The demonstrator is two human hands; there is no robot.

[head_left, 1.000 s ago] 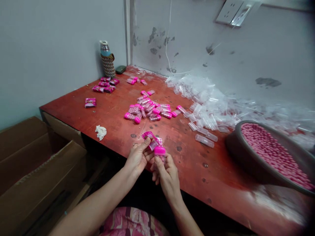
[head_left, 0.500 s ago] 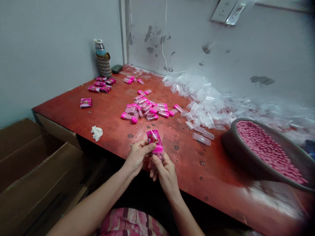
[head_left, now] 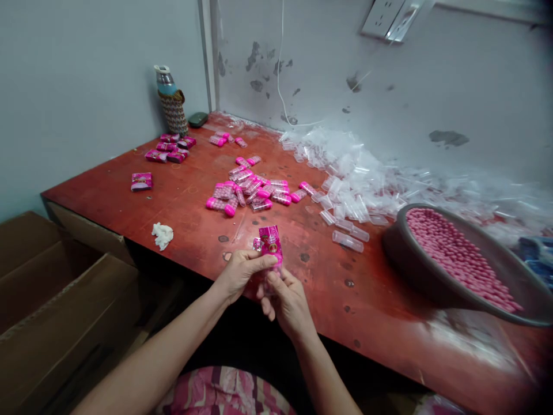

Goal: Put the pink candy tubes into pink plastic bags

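Observation:
In front of me, over the table's near edge, my left hand (head_left: pixel 242 272) pinches a printed pink wrapper (head_left: pixel 270 236) between thumb and fingers. My right hand (head_left: pixel 290 297) grips a small clear candy container (head_left: pixel 268 286) just below it, with the fingers closed round its sides. The two objects meet at my thumbs, and my fingers hide part of both. Beyond my hands lies a loose pile of filled candy containers (head_left: pixel 248 187) with bright pink caps and pink balls inside.
Empty clear tubes (head_left: pixel 358 173) are heaped along the wall. A grey basin (head_left: pixel 400 259) of pink candy balls (head_left: pixel 458 253) stands right. Several printed pink packs (head_left: pixel 168 151), a bottle (head_left: pixel 173 106) and crumpled tissue (head_left: pixel 162 236) sit left. Open cardboard boxes (head_left: pixel 86 305) stand below the table (head_left: pixel 181 219).
The container has gone further up into the wrapper, so less of its pink cap shows. Both hands keep their grip, and the view has shifted slightly to the right.

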